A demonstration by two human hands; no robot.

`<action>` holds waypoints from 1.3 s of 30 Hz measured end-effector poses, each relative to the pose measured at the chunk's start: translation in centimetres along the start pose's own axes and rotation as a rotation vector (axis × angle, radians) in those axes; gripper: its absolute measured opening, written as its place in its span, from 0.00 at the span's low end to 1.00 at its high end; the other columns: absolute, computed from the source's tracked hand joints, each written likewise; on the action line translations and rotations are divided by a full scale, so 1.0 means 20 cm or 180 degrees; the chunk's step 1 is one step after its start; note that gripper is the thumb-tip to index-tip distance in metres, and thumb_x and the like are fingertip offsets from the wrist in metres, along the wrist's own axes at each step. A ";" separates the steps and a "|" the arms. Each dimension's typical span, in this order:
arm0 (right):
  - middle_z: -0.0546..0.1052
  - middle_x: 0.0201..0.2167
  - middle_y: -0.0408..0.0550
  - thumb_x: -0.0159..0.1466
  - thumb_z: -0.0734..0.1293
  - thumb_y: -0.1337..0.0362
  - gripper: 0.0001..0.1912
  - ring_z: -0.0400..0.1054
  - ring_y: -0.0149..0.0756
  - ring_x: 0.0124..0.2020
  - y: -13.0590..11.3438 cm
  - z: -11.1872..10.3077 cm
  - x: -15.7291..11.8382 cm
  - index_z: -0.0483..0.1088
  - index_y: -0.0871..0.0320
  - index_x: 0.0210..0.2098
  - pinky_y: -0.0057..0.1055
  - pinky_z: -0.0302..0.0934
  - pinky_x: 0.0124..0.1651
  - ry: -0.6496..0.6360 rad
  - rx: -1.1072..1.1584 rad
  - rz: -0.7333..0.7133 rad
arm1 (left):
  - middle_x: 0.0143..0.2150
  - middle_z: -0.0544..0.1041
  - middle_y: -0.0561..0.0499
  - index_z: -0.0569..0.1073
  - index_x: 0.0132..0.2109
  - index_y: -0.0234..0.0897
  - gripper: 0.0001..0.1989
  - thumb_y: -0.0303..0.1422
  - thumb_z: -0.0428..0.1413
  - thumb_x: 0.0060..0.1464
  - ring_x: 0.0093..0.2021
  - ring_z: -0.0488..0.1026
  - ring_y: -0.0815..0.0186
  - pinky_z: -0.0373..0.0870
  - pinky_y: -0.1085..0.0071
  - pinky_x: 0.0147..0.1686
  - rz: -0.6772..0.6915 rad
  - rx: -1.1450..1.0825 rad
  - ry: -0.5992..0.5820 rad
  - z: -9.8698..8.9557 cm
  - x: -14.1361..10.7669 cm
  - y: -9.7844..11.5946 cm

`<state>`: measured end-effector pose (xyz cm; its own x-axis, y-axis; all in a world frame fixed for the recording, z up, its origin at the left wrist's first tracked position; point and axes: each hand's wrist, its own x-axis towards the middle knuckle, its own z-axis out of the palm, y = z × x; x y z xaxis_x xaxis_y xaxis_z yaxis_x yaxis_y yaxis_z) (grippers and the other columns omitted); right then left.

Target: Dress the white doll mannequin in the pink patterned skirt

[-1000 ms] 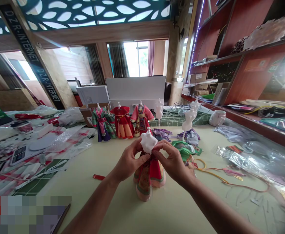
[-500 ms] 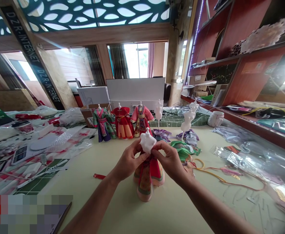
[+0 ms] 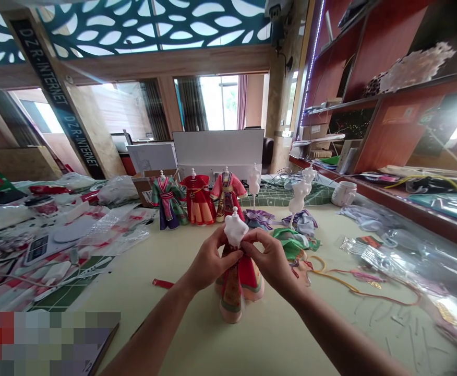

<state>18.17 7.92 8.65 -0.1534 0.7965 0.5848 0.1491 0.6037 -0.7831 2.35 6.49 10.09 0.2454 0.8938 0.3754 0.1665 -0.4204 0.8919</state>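
Note:
A small white mannequin [image 3: 235,230] stands upright in front of me, its bust bare above a long red doll skirt [image 3: 248,274] with a patterned front panel and green and pink hem. My left hand [image 3: 211,258] is closed at the left side of the waist, thumb laid across the front of the skirt's top. From the right, my right hand [image 3: 265,256] pinches the skirt's waistband with thumb and fingertips. Both thumbs nearly meet at the front. The fingers hide most of the waistband.
Behind stand three dressed mannequins, in green [image 3: 168,201], red [image 3: 198,198] and pink [image 3: 227,193], and bare white mannequins [image 3: 300,196]. Green doll fabric [image 3: 291,243] and a yellow cord [image 3: 344,282] lie right. A red strip [image 3: 163,283] lies left, near a digital scale [image 3: 50,245]. A mug [image 3: 344,193] stands far right.
The view has tilted up slightly. Both hands remain at the waist; the left thumb has shifted slightly toward the right thumb, and the mannequin stays in place.

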 end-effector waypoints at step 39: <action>0.67 0.26 0.44 0.68 0.53 0.73 0.11 0.56 0.34 0.26 -0.11 -0.18 0.09 0.63 0.57 0.33 0.30 0.52 0.30 -0.1205 -0.2832 -0.2362 | 0.41 0.73 0.49 0.65 0.52 0.35 0.18 0.30 0.55 0.54 0.41 0.70 0.64 0.68 0.70 0.41 -0.0061 -0.0107 -0.0053 0.00 0.01 -0.01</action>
<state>21.12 8.10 12.24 -0.7388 0.2783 0.6138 0.4987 0.8384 0.2201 2.42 6.67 9.91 0.2584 0.8988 0.3541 0.1394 -0.3974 0.9070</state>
